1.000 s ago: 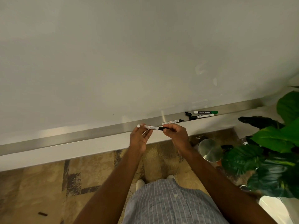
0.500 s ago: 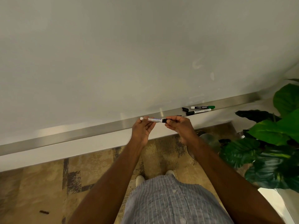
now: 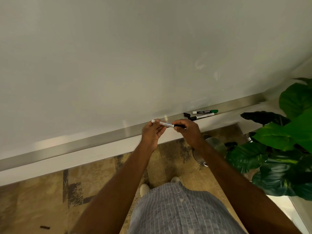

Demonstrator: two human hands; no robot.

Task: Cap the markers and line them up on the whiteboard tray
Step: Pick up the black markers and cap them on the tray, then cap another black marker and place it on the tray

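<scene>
Both hands hold one marker [image 3: 166,124] just above the whiteboard tray [image 3: 94,141]: left hand [image 3: 152,132] pinching the white barrel, right hand [image 3: 189,129] closed around its black cap end. Farther right, the tray holds a green-capped marker [image 3: 205,111], a black-capped marker [image 3: 201,116] and a loose black cap [image 3: 186,114].

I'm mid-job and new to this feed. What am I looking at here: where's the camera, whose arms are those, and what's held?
No machine here: a person's two bare arms, seen from a camera on their head looking down. The left hand pinches the white barrel of a marker; the right hand grips its black cap end. On the metal whiteboard tray to the right lie a green-capped marker, a black-tipped marker and a loose black cap.
</scene>
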